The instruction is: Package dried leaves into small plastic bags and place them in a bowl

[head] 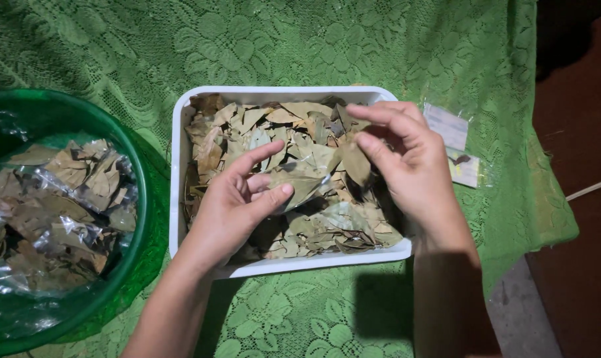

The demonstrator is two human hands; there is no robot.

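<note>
Two hands, left hand [237, 199] and right hand [406, 159], pinch dried leaves [307, 176] over one white tray [178, 132].

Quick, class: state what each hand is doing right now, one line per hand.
Left hand: closed on dried leaves, pinched between thumb and fingers.
Right hand: closed on a dried leaf over the white tray.

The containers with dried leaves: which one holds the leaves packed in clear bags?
The round green basin at the left; its leaves sit in clear plastic bags. The white rectangular tray holds loose leaves.
</note>
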